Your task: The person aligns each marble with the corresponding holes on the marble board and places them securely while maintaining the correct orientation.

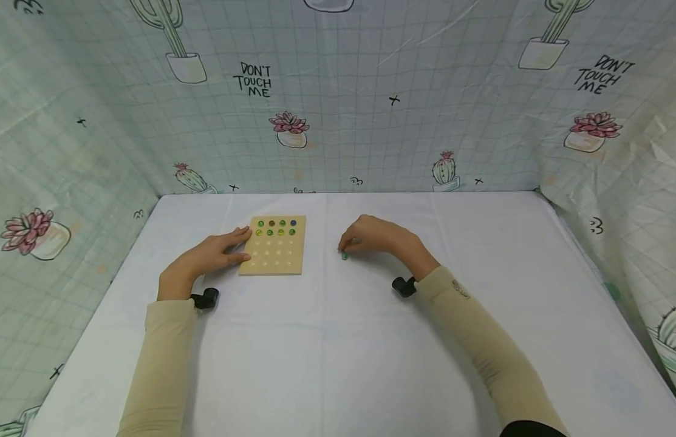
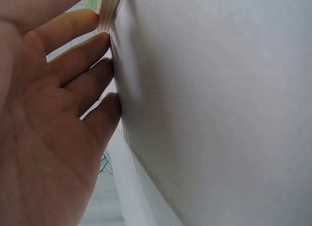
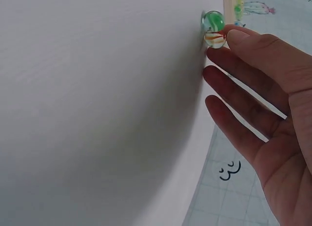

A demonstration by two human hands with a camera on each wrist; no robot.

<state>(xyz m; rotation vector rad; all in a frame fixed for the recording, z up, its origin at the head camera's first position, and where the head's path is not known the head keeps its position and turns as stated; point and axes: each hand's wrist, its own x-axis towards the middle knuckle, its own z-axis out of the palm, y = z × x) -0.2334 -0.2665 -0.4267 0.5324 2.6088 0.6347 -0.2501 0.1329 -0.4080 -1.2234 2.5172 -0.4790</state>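
Note:
A square wooden board [image 1: 298,255] with rows of round hollows lies left of centre in the head view. Several marbles [image 1: 292,232], mostly green, fill its two far rows. My left hand [image 1: 212,258] rests at the board's left edge, thumb and fingers spread and fairly straight. To the board's right, my right hand [image 1: 375,235] reaches down to the table. In the right wrist view, thumb and index finger pinch a clear marble [image 3: 215,39] with an orange-red swirl. A green-and-white marble [image 3: 213,21] sits right beside it, seen also as a small green marble [image 1: 344,256] at the fingertips.
A white cloth covers the table [image 1: 327,364]. Behind and at both sides hangs a pale curtain [image 1: 348,133] printed with cacti and a grid. Each wrist carries a small black camera [image 1: 205,298].

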